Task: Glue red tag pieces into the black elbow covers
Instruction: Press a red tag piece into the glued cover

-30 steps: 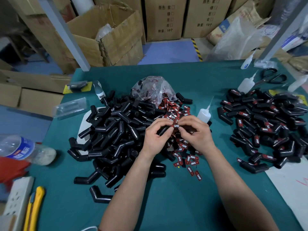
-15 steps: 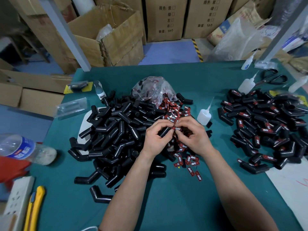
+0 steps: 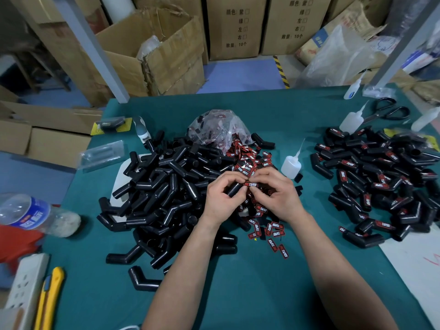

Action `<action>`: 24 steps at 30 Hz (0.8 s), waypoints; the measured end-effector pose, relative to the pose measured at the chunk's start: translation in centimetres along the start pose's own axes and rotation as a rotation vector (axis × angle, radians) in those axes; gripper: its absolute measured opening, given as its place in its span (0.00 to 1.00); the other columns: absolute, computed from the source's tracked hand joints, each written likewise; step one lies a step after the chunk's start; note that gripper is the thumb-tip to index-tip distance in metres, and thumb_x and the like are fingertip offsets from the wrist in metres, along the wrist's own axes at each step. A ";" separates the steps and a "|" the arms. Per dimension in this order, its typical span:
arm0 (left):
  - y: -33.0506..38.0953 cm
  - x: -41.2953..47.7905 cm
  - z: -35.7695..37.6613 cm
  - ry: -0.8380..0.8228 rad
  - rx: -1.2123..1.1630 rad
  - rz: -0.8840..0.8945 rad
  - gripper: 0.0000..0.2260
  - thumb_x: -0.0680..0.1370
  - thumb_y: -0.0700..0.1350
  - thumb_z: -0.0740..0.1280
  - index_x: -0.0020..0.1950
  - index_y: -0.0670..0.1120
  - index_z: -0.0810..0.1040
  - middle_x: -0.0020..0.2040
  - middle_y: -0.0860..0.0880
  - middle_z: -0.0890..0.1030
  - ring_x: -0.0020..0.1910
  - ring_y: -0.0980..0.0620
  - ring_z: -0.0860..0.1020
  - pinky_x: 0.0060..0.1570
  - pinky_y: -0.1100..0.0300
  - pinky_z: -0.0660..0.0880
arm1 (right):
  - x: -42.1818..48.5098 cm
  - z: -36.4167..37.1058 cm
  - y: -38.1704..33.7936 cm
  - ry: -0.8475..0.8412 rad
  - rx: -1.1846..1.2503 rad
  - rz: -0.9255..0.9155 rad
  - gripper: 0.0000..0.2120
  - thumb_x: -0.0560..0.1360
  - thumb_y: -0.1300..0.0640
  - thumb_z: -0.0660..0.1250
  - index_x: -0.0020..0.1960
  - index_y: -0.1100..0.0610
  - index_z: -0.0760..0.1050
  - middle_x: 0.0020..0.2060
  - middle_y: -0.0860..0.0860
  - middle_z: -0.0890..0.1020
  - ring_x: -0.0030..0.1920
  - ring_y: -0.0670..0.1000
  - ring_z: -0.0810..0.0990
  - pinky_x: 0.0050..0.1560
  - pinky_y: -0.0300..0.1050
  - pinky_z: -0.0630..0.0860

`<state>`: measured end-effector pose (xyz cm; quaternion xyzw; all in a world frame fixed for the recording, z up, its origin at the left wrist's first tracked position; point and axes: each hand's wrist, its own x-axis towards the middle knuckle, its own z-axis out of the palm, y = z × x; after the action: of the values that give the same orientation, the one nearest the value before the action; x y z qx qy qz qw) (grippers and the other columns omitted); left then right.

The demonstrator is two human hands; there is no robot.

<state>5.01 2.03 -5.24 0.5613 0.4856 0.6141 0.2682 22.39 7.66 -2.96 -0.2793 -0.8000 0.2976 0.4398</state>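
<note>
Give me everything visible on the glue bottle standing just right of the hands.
The glue bottle is small, of translucent white plastic, with a rounded body and a long, thin nozzle that tapers upward, leaning slightly right. It stands upright on the green table cover, between the loose red tags and the tagged elbow covers. Nothing holds it; the right hand is close but apart. Its fill level cannot be told.
</note>
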 end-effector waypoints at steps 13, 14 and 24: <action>0.0 0.2 -0.2 -0.009 0.019 0.017 0.07 0.77 0.38 0.72 0.52 0.35 0.83 0.53 0.46 0.83 0.54 0.48 0.82 0.59 0.53 0.78 | -0.2 -0.1 0.2 0.024 0.024 -0.015 0.09 0.72 0.67 0.75 0.53 0.65 0.83 0.51 0.55 0.83 0.54 0.52 0.82 0.58 0.45 0.77; 0.1 0.2 -0.2 -0.031 0.020 0.020 0.07 0.77 0.37 0.72 0.54 0.36 0.83 0.54 0.46 0.83 0.55 0.48 0.82 0.60 0.55 0.77 | -0.2 -0.1 0.2 0.023 0.028 -0.012 0.10 0.72 0.68 0.75 0.53 0.65 0.83 0.51 0.55 0.83 0.54 0.52 0.83 0.58 0.45 0.77; 0.0 0.2 -0.2 -0.061 0.036 0.021 0.06 0.77 0.36 0.73 0.54 0.38 0.84 0.54 0.46 0.83 0.56 0.50 0.82 0.61 0.57 0.76 | -0.2 0.1 0.3 0.047 0.052 0.020 0.06 0.73 0.68 0.74 0.50 0.65 0.83 0.50 0.56 0.83 0.53 0.53 0.83 0.57 0.47 0.78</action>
<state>4.79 2.12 -5.12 0.5895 0.4823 0.5907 0.2665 22.43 7.65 -3.32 -0.2825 -0.7786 0.3162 0.4626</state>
